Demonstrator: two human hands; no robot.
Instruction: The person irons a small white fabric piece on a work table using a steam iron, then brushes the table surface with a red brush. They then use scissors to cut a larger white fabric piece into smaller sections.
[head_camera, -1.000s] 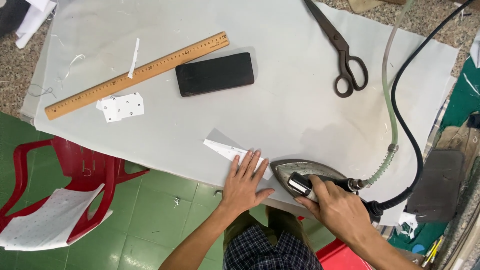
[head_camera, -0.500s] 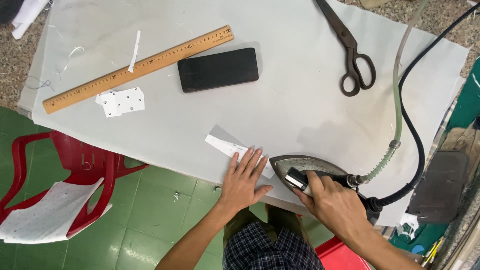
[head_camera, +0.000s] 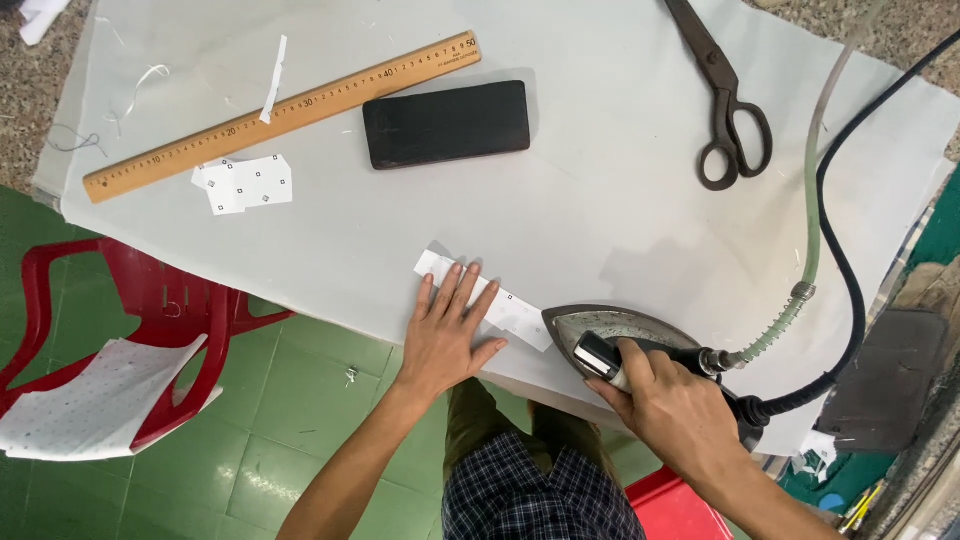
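A narrow white fabric strip with small dark marks lies near the front edge of the grey cloth-covered table. My left hand presses flat on the strip's left half, fingers spread. My right hand grips the black handle of a metal steam iron, whose pointed tip sits just right of the strip's right end. A green hose and a black cable run from the iron's back toward the upper right.
A wooden ruler, a black phone, a small white patterned scrap and large dark scissors lie farther back on the table. A red plastic chair holding white fabric stands lower left on green floor tiles.
My left hand slid left along the strip, uncovering its right end. The iron and my right hand stayed roughly in place. The camera view shifted slightly.
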